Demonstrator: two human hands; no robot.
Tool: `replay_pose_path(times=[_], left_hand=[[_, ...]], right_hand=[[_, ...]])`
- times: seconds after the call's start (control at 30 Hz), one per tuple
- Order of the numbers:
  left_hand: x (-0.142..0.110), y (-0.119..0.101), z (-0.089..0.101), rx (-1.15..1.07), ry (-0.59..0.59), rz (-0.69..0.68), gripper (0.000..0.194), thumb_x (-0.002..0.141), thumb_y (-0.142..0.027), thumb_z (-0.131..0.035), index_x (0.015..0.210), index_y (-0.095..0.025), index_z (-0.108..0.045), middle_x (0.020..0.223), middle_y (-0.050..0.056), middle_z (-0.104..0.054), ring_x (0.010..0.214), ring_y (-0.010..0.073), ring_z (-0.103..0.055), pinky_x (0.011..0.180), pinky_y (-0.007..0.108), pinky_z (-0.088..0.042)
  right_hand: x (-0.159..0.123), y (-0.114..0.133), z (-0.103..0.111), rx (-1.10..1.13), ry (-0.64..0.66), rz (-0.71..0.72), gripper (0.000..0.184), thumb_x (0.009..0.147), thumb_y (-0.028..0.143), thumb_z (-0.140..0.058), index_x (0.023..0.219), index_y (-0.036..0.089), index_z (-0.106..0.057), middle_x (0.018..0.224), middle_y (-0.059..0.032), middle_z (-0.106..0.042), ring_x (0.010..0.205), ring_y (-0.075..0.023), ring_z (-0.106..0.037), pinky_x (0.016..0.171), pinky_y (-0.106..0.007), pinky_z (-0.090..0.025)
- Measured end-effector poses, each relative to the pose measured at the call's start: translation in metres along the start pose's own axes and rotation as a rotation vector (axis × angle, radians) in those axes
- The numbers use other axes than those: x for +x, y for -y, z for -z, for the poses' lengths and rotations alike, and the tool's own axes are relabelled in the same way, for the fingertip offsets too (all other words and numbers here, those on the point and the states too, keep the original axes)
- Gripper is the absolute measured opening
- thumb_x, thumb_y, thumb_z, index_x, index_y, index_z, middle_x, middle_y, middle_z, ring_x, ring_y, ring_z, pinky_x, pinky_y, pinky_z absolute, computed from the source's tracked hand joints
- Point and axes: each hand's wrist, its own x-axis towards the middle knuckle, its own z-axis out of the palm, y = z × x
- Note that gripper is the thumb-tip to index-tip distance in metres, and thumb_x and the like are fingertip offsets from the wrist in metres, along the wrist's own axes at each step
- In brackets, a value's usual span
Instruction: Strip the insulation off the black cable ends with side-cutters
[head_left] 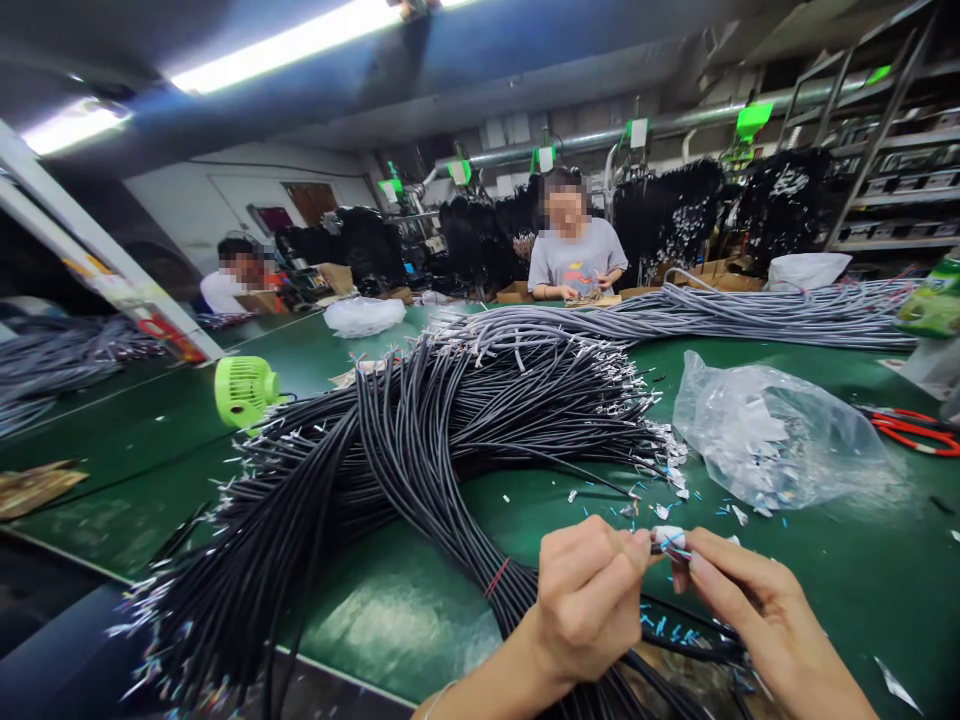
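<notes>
My left hand (589,600) is curled in a pinch around the end of a black cable (679,645), just left of a small white connector (669,540). My right hand (757,605) pinches that connector from the right with thumb and forefinger. Thin blue and red wires show at the connector. A large bundle of black cables (405,470) fans across the green table (825,580) in front of me, tied with a red band near my left wrist. Its ends carry bare tips.
A clear plastic bag of white parts (780,435) lies right of the bundle. Red scissors (911,430) sit at the far right, a green fan (241,390) at the left. Grey cables (750,310) stretch along the back. Two people sit across the table.
</notes>
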Motion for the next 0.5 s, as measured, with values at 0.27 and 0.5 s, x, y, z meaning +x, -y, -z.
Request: replay_pose_path(times=[0.27, 0.5], left_hand=[[-0.005, 0.001, 0.000, 0.055, -0.003, -0.031, 0.018, 0.080, -0.003, -0.055, 0.093, -0.011, -0.063, 0.058, 0.002, -0.059, 0.048, 0.0100, -0.053, 0.045, 0.022, -0.044], [-0.004, 0.000, -0.001, 0.058, 0.001, -0.031, 0.018, 0.079, -0.002, -0.055, 0.092, -0.011, -0.063, 0.058, 0.001, -0.059, 0.048, 0.0098, -0.052, 0.045, 0.022, -0.044]], right_hand=[[-0.007, -0.019, 0.000, -0.067, -0.006, -0.067, 0.035, 0.083, 0.043, -0.054, 0.106, 0.021, -0.070, 0.108, -0.0116, -0.068, 0.089, -0.0248, -0.068, 0.085, -0.041, -0.052], [-0.009, -0.021, 0.003, -0.116, -0.023, -0.077, 0.034, 0.082, 0.044, -0.056, 0.104, 0.023, -0.071, 0.110, -0.0101, -0.068, 0.101, -0.0270, -0.064, 0.090, -0.043, -0.049]])
